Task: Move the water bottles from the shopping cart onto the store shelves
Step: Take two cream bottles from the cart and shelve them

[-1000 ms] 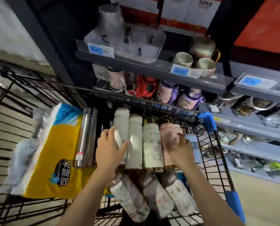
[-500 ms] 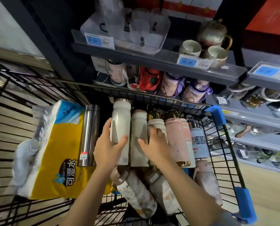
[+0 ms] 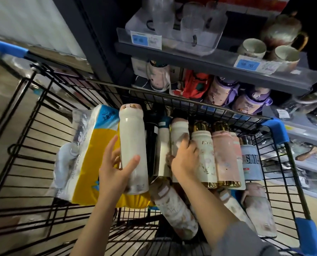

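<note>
The left hand grips a white bottle raised above the shopping cart; the right hand curls around another pale bottle among the rest.

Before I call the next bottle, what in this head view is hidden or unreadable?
- Steel flask seen earlier: not visible now; the lifted white bottle in the left hand sits where it lay.
- Bottle under the right hand: the hand covers its body, so the grip is unclear.
- Shelf price tags: blurred, unreadable.
- Dark bottle: in shadow, details lost.
</note>
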Motion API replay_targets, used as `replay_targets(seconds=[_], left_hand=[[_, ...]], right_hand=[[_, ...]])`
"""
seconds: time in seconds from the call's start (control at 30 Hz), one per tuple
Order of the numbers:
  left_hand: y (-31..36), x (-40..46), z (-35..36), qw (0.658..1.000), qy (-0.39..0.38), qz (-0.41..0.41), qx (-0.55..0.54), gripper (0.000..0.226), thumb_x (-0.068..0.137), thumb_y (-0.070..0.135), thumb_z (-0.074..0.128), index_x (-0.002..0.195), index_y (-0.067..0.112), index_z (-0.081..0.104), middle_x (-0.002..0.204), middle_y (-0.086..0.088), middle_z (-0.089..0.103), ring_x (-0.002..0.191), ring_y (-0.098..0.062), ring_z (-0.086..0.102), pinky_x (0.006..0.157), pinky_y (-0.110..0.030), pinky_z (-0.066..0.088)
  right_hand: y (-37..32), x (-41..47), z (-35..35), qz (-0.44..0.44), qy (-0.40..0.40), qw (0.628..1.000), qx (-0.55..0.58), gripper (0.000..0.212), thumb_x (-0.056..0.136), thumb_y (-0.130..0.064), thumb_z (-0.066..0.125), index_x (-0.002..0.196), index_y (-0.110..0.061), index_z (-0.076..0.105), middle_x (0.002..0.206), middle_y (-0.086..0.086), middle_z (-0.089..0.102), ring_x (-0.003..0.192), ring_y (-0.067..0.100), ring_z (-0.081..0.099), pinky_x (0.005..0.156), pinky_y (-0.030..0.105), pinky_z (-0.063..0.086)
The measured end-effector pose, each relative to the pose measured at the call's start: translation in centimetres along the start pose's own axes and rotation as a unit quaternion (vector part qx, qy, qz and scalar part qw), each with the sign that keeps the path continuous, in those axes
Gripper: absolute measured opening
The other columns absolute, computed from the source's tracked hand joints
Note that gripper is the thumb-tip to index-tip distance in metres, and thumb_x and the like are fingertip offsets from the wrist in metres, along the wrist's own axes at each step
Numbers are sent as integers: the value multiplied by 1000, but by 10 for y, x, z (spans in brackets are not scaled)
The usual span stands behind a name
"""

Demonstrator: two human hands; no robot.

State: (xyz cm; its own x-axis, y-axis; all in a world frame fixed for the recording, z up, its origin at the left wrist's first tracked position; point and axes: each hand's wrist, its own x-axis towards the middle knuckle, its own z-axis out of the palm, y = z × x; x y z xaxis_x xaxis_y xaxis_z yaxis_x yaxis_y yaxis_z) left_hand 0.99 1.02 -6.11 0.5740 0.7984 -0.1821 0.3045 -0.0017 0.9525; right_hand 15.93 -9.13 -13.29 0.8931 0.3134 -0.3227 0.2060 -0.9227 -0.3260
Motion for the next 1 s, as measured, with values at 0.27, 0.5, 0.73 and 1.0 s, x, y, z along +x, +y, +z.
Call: replay_targets(seconds=[0.27,0.5,0.73,1.0], left_hand=[[3,-5,-3,996,-5,-52,-75,75,72,25,74,137,41,40,111,20,57,92,3,64,64,-21,56],[-1,-9,-5,964,-105,-143,-199,86,53,35,88,132,26,54,118,-4,66,104,-27,65,73,-35,57],[9,-13,12,918,-208,-174,-290,103,41,40,91,132,16,51,112,-12,65,98,-29,65,74,-39,57],[65,-36,98,898,-270,-159,-309,95,35,37,92,122,19,57,99,-9,69,82,-24,69,64,-38,57]], right_hand=[[-3,-6,-7,60,-51,991,111,83,83,-14,64,149,-19,13,146,11,25,126,36,40,99,41,40],[4,1,-4,91,-90,975,185,75,90,-22,57,148,-27,8,132,14,48,115,35,52,91,41,44],[21,-9,-46,71,-120,911,387,64,75,-9,69,129,-22,39,117,2,57,97,18,55,81,35,52],[105,-32,-158,36,-59,817,572,70,70,2,73,126,-25,41,107,3,63,96,21,62,82,39,53]])
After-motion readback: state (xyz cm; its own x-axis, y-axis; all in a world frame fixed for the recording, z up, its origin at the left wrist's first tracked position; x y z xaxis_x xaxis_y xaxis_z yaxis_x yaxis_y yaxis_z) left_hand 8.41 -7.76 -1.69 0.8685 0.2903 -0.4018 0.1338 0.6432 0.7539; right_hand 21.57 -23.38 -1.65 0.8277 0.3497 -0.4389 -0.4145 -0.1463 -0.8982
